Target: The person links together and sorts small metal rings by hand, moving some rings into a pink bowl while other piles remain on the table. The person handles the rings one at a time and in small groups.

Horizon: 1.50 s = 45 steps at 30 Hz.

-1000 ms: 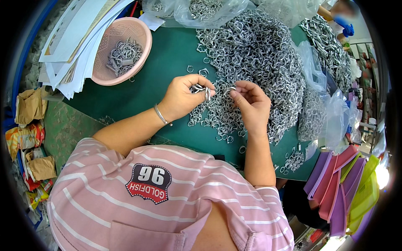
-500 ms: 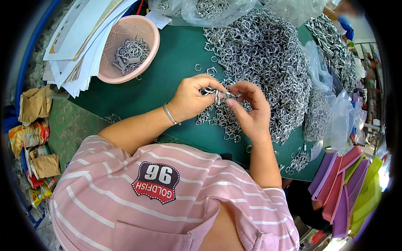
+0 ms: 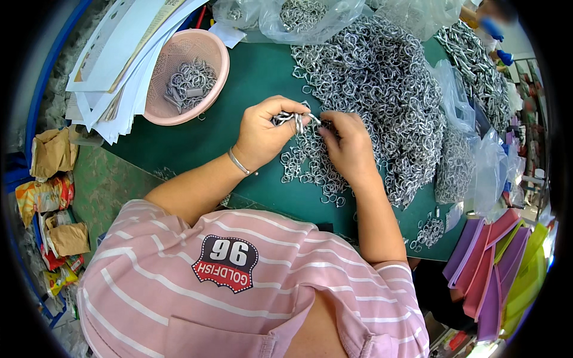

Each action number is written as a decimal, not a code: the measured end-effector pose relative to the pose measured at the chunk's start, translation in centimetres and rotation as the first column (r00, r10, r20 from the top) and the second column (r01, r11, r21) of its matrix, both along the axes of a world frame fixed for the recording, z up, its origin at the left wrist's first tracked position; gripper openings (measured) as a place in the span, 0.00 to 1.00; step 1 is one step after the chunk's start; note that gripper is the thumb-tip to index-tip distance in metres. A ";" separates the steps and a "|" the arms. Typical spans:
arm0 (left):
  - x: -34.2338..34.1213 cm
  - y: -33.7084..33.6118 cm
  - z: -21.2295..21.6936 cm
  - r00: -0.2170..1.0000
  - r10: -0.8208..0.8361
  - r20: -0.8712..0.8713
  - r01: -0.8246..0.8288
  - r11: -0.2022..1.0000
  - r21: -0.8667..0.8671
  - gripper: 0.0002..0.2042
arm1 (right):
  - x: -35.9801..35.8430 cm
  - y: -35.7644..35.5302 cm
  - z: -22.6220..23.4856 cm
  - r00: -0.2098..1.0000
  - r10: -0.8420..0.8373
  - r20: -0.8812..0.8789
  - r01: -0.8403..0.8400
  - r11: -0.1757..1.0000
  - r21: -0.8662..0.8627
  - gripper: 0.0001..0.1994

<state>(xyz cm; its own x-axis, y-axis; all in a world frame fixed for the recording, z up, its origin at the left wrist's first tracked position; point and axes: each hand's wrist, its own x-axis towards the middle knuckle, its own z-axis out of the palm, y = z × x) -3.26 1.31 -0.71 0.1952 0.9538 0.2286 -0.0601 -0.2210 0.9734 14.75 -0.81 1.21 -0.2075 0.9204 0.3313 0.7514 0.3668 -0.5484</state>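
Observation:
My left hand (image 3: 267, 130) is closed on several silvery metal rings (image 3: 298, 121), which stick out between thumb and fingertips. From the right, my right hand (image 3: 346, 142) pinches at a ring at the end of this small bunch, its thumb and forefinger close to the left fingertips. Whether that ring is linked to the others I cannot tell. Beneath and beyond both hands spreads a large heap of similar open metal rings (image 3: 382, 77) on the green table (image 3: 250, 74). Loose rings (image 3: 307, 170) lie scattered just under my hands.
A pink plastic basket (image 3: 222, 68) with some metal pieces stands far left, beside stacked papers (image 3: 110, 65). Clear plastic bags (image 3: 334, 27) of rings lie at the back. Another metal pile (image 3: 477, 71) is at the far right. Purple, red and green plastic bins (image 3: 492, 268) stand right.
My right hand has moved slightly left and down, its fingers now more closed by the rings. The left hand has shifted a little left and up, still holding its bunch.

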 end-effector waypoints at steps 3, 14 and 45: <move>-0.2 -0.4 0.0 1.000 -0.019 -0.020 0.019 1.000 0.000 0.06 | -0.2 0.5 -0.3 0.997 0.052 0.055 -0.054 0.998 0.033 0.11; -0.2 -0.1 -0.4 0.999 -0.051 0.000 0.051 0.993 0.103 0.06 | 0.9 -1.2 0.5 0.988 -0.058 -0.142 0.054 0.998 -0.035 0.07; 0.7 -1.0 0.1 0.990 -0.088 -0.109 0.100 0.989 0.106 0.07 | 1.1 -2.8 1.5 0.830 -0.156 -0.535 0.046 0.976 -0.213 0.04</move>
<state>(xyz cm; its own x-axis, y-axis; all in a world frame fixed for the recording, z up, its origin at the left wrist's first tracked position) -2.60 0.28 -0.58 0.3112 0.8997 0.3059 0.0146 -0.3264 0.9451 15.89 -3.59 2.67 0.0540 0.9811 0.1857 0.3358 0.1573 -0.9287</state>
